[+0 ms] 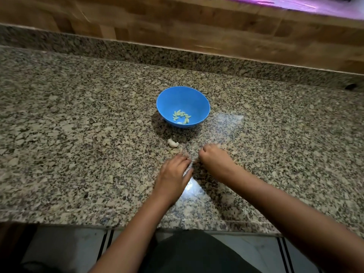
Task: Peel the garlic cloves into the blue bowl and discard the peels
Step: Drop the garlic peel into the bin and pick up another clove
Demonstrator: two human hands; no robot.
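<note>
Standing at the near edge of a speckled granite desk (78,134), the person shows dark clothing at the bottom of the view, tiled floor on either side, both bare forearms reaching forward over the desk edge. Left hand (173,172) lies low over the desk, back of hand up, fingers pointing forward and toward the right, tips blurred; something pale shows at its thumb side, cannot tell if it is a peel or glare, so cannot tell whether this hand holds anything. Right hand (211,156) sits just beside it, slightly farther forward, fingers curled under so only knuckles and back show; blur hides the fingertips, cannot tell what, if anything, it has hold of. The two hands are close together, a narrow gap of desk between them. Bright light reflection on the desk just behind the left hand. Just beyond the left fingertips lies one whitish garlic piece (173,143), on the desk, apart from both hands, skin apparently on. Farther on, near that piece but not touching, stands the blue bowl (197,99), upright, with a small cluster of pale yellowish peeled cloves (181,116) in its bottom. Behind the bowl a low granite upstand, then a wooden wall panel (177,26).
</note>
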